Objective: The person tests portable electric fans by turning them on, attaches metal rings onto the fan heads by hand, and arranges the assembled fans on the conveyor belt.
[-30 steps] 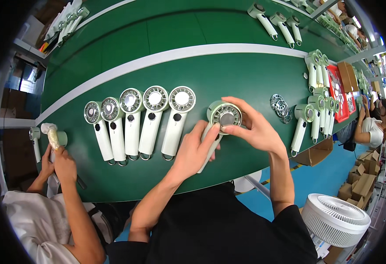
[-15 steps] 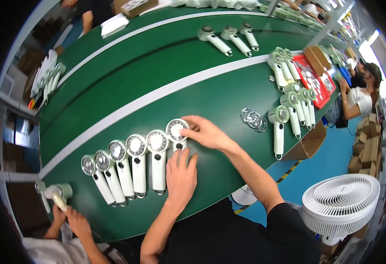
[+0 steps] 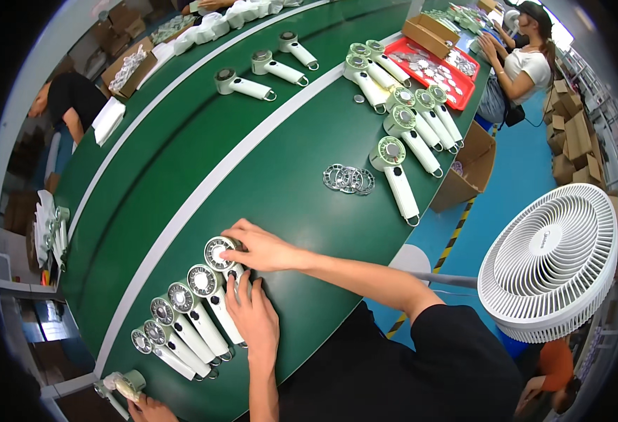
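A handheld fan (image 3: 218, 246) with a white handle and a silver-rimmed round head lies at the upper end of a row on the green table. My right hand (image 3: 267, 247) is closed on its head, thumb on the light centre disc and fingers round the far rim. Over its handle lies my left hand (image 3: 254, 320), fingertips by the dark button; the palm hides most of the handle. Beside it stretches the row of similar handheld fans (image 3: 195, 316), heads toward the grey strip, the nearest one close to my left fingers.
Loose silver rings (image 3: 348, 179) lie on the table (image 3: 302, 232). Farther right are green-headed fans (image 3: 398, 179), a red tray (image 3: 457, 91) of round parts and cardboard boxes (image 3: 467, 165). A large white fan (image 3: 545, 253) stands at my right. A co-worker's hand (image 3: 150, 409) holds a fan at lower left.
The head view has turned to the right, so the fan row appears lower and farther left. Both my hands stay at the same fan, right on its head and left on its handle.
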